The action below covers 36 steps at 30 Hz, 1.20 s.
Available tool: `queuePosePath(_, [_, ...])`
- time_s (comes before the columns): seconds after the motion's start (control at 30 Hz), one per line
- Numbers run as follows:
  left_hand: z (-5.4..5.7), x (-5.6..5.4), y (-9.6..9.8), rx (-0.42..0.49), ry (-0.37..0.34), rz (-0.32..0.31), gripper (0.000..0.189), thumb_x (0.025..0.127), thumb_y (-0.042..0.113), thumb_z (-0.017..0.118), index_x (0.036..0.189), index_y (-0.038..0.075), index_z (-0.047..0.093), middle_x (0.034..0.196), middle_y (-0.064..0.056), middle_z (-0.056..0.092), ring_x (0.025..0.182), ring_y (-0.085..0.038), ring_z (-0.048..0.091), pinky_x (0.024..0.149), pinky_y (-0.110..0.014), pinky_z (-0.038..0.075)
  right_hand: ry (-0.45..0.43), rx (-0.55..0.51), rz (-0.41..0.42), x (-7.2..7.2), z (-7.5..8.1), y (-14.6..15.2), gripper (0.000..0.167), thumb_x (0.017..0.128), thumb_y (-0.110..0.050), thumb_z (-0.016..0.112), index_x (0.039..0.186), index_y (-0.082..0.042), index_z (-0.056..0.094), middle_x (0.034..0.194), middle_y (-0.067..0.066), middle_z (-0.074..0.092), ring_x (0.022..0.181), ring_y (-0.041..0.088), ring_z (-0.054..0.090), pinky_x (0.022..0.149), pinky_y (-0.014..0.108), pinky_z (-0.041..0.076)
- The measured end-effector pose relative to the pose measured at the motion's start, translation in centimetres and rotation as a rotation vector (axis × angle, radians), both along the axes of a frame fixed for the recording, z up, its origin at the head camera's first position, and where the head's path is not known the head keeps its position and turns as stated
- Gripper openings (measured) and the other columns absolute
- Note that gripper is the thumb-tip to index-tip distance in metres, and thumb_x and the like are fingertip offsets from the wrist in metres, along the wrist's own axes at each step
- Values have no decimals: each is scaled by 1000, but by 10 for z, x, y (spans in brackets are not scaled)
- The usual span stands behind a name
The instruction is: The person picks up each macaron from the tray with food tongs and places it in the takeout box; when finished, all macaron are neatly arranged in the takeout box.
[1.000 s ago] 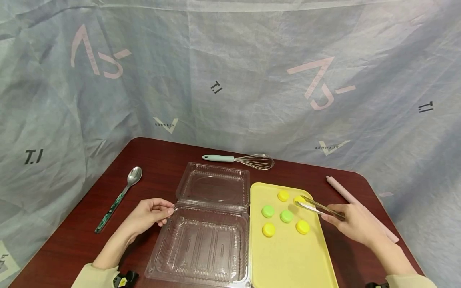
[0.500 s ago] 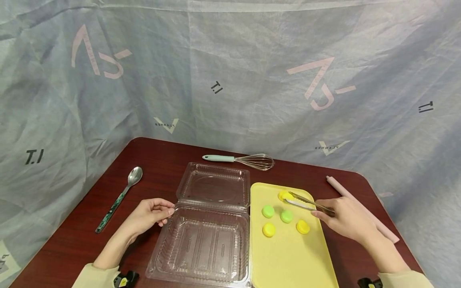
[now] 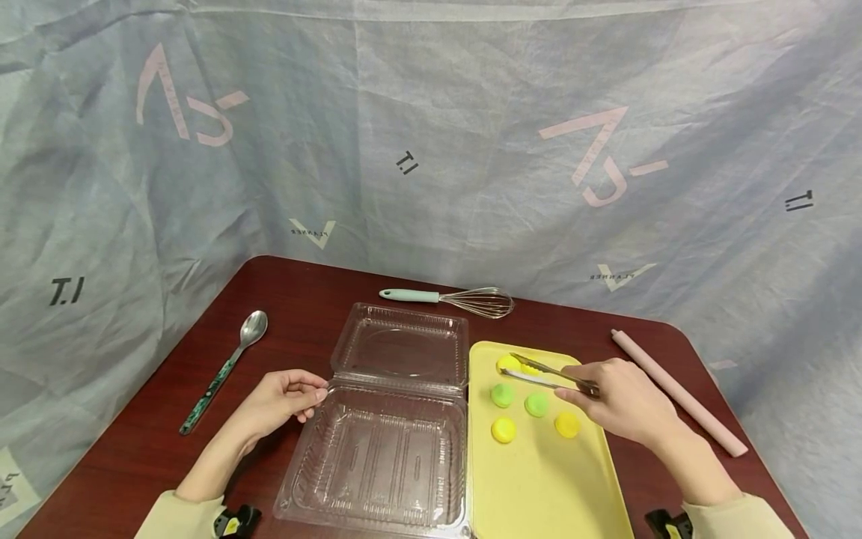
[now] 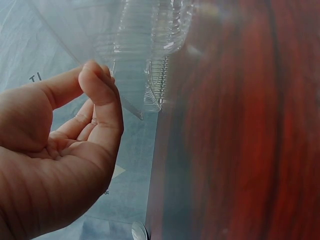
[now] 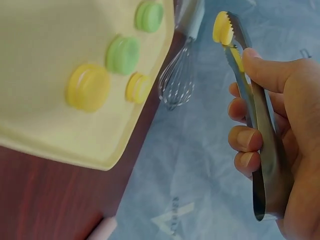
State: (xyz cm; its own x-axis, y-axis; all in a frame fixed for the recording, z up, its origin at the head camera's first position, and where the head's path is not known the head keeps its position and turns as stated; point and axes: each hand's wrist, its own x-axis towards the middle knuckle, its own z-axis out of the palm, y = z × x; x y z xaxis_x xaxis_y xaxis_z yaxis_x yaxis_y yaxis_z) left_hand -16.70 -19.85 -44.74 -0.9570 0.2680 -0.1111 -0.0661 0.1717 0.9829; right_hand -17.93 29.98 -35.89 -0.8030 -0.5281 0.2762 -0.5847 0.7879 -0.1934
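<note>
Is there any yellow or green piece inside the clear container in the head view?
No, both halves of the clear container show only bare plastic, while such pieces lie on the yellow tray beside it.

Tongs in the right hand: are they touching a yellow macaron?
Touching. In the right wrist view, one serrated tip of the tongs lies against the side of a yellow macaron.

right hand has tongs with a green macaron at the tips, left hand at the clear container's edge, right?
No, the macaron at the tips of the tongs is yellow, as the right wrist view shows. The right hand holds them, and the left hand is at the edge of the clear container.
</note>
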Motion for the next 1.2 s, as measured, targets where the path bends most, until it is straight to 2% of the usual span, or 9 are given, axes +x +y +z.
queuePosePath(0.1, [0,0,0,1,1,-3,32,95,7,67,116,-16,60,85,-7,66,67,-10,59,61,-24,53,0,2,32,-2,3,-8,21,87,-26,79,79,-32,60,57,-20,29,50,-5,22,48,17,22])
queuePosePath(0.17, [0,-1,0,3,3,-4,31,95,7,66,115,-16,60,85,-7,66,66,-10,59,61,-23,53,-8,5,36,-3,4,-14,16,87,-26,79,82,-31,64,56,-19,32,50,-5,24,47,18,24])
queuePosePath(0.27, [0,-1,0,5,5,-4,31,95,6,66,115,-17,59,84,-7,66,66,-10,59,61,-23,53,-18,2,41,-3,6,-22,9,87,-26,79,92,-22,75,61,-19,51,51,-7,34,49,19,33])
queuePosePath(0.43, [-1,-1,-1,10,8,-5,31,95,5,66,114,-17,59,84,-7,66,66,-9,59,61,-23,53,-31,18,63,-5,7,-38,23,88,-28,78,104,-12,77,77,-9,71,55,-9,47,53,22,43])
queuePosePath(0.63, [-1,0,-1,7,7,-1,31,95,7,67,114,-17,60,84,-7,66,66,-10,59,61,-23,53,-28,45,103,-9,4,-60,22,89,-31,76,103,-14,77,81,-11,71,55,-8,47,52,22,42])
queuePosePath(0.73, [-1,0,-1,13,6,-4,31,95,6,67,115,-17,60,84,-7,66,66,-10,59,61,-23,54,-22,53,122,-10,2,-70,16,89,-32,76,98,-19,76,74,-15,67,54,-6,46,48,21,39])
queuePosePath(0.87, [-1,1,-1,18,3,-6,31,95,6,67,115,-17,59,84,-7,66,66,-10,59,61,-23,53,-20,52,146,-10,-1,-82,17,89,-32,77,99,-19,76,75,-14,67,55,-5,47,49,21,40])
queuePosePath(1.1, [-2,-1,-1,10,11,-7,31,95,6,67,115,-17,60,83,-7,65,66,-11,59,61,-24,54,-17,61,205,-9,-6,-101,26,90,-33,75,106,-13,77,92,-7,74,62,-5,53,60,25,49])
queuePosePath(1.2, [-2,-1,-1,13,13,-11,31,95,6,66,115,-17,59,82,-7,65,66,-10,59,61,-24,54,-27,61,215,-9,-8,-108,28,90,-34,75,107,-12,78,94,-5,75,59,-6,51,60,25,50])
